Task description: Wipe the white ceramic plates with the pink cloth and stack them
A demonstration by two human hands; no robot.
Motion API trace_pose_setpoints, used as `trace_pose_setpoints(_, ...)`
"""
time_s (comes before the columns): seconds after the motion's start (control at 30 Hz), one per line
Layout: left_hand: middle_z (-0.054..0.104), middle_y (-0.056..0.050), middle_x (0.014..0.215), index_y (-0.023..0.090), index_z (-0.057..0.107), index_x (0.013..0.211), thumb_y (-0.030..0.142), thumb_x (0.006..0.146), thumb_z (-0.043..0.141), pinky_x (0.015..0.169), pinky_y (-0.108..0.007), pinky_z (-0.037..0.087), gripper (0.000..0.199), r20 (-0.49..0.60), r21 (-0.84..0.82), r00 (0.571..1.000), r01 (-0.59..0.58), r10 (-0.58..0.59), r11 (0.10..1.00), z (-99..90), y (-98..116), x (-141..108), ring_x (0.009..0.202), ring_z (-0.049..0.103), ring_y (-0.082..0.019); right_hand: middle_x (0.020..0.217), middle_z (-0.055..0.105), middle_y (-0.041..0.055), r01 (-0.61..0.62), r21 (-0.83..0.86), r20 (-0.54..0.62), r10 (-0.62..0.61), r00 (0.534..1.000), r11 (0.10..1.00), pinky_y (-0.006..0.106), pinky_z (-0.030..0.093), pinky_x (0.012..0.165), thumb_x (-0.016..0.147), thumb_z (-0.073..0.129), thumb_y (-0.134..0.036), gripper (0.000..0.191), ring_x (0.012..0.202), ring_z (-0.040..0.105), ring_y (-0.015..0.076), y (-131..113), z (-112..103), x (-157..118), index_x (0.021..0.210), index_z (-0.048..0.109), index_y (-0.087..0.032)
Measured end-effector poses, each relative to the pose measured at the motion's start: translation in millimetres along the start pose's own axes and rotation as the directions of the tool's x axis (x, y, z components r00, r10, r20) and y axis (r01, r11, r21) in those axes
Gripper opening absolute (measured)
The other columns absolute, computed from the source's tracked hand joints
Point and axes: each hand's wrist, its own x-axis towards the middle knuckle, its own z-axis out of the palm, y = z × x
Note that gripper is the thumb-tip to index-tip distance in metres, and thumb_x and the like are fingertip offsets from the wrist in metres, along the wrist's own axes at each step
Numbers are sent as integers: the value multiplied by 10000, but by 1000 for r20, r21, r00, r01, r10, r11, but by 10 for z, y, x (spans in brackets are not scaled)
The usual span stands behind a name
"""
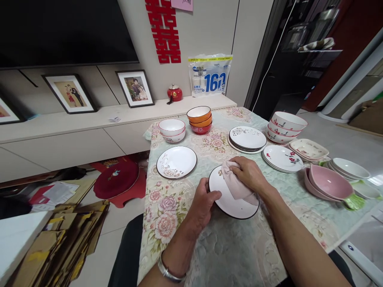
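Note:
A white plate [229,208] with a dark rim and a small brown flower print is held tilted above the table. My left hand [205,199] grips its left edge, thumb on the face and fingers underneath. Bunched in my right hand [249,172] is a pale pink cloth [236,185], pressed against the upper right of the plate and covering part of it. A similar plate [177,161] with a floral print lies on the table just beyond my left hand. Past my right hand sits a stack of dark-rimmed plates [247,138].
On the flowered tablecloth [166,207] stand white bowls [172,129], orange and red bowls [200,117], stacked white bowls [285,125], flower-printed plates [283,158] and pink bowls [329,182]. A red stool [118,179] and flattened cardboard [60,239] are on the floor at left.

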Motion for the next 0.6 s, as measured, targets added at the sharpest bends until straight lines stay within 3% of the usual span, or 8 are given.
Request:
trace_pose_setpoints(0.2, 730, -88, 936, 151, 636, 1131, 114, 579, 674, 715, -329, 472, 555, 200, 50, 978, 57, -66, 997, -11, 22, -34, 823, 641, -249, 1113, 693, 59, 166, 185, 23, -173, 985, 969, 309, 437, 911, 877, 540, -195, 267, 1026, 615, 199, -120, 46, -29, 1104, 681, -212)
trace_pose_setpoints(0.33, 739, -83, 924, 156, 643, 1157, 92, 598, 630, 674, -305, 461, 563, 190, 45, 980, 57, -64, 997, -1, 15, -48, 838, 653, -255, 1111, 685, 52, 228, 191, 27, -237, 971, 955, 294, 429, 914, 892, 528, -179, 266, 1028, 603, 184, -187, 79, -43, 1112, 673, -215)
trace_pose_setpoints(0.47, 747, -76, 951, 166, 644, 1182, 86, 592, 611, 694, -307, 470, 597, 134, 4, 990, 42, -42, 999, 2, -11, -28, 856, 659, -252, 1043, 688, 85, 88, -12, 43, -87, 995, 996, 301, 421, 830, 918, 506, -210, 240, 949, 606, 207, -154, 47, -37, 1089, 673, -187)
trace_pose_setpoints(0.6, 749, -83, 970, 159, 652, 1158, 95, 588, 617, 730, -327, 483, 575, 95, -22, 995, 15, -13, 1000, 24, -18, -15, 862, 660, -254, 957, 646, 130, -29, -225, -1, 30, 1000, 974, 319, 403, 769, 915, 536, -254, 198, 928, 579, 249, -87, 12, -37, 997, 688, -157)
